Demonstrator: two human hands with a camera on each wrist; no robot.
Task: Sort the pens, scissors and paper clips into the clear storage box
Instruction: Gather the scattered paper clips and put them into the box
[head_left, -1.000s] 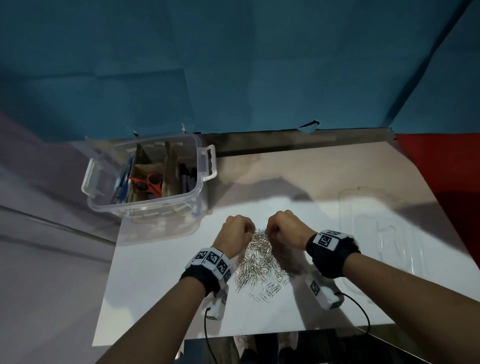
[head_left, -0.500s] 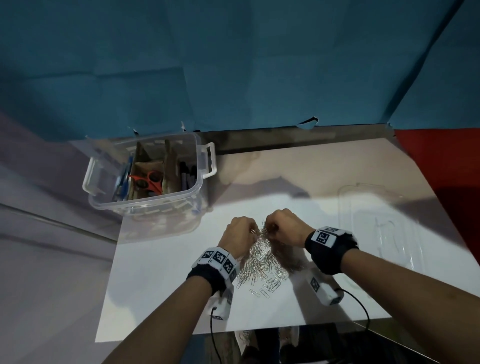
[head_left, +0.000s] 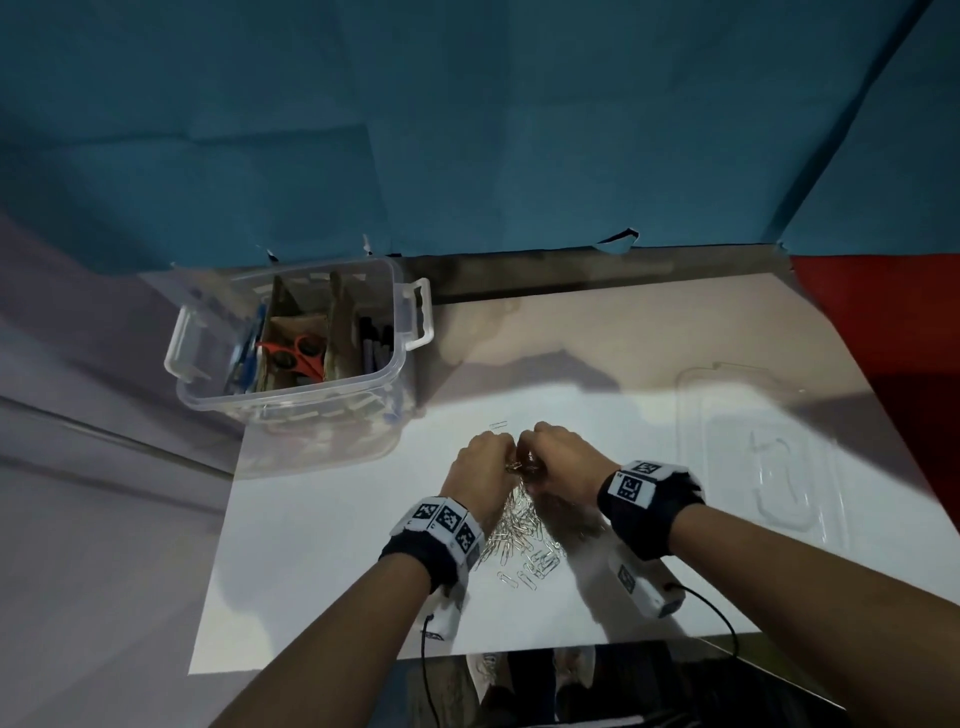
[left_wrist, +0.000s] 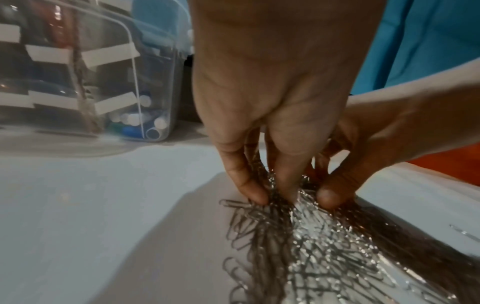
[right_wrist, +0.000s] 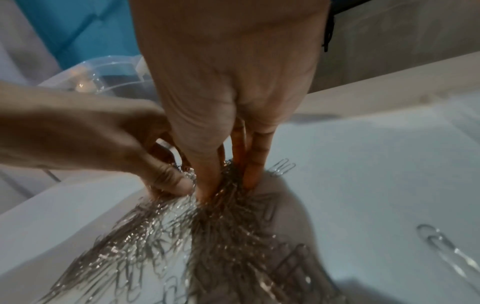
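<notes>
A heap of silver paper clips (head_left: 519, 530) lies on the white sheet in front of me. My left hand (head_left: 480, 467) and right hand (head_left: 558, 460) meet knuckle to knuckle at its far end. Both have fingers and thumb curled into the clips, each pinching a bunch (left_wrist: 283, 197) (right_wrist: 221, 185). Most of the heap trails back towards me on the sheet (left_wrist: 324, 257) (right_wrist: 207, 246). The clear storage box (head_left: 402, 358) stands at the far left, holding red scissors (head_left: 293, 353), black pens (head_left: 374, 338) and blue pens (head_left: 249, 358) between cardboard dividers.
The box's clear lid (head_left: 753, 441) lies flat on the right of the sheet. One stray clip (head_left: 498, 425) lies just beyond my hands, and another clip (right_wrist: 283, 167) is beside my right fingers. A blue backdrop closes the far side. The table's near edge is just below my wrists.
My two hands have drawn together until they touch, bunching the far end of the heap between them. The box and lid have not moved.
</notes>
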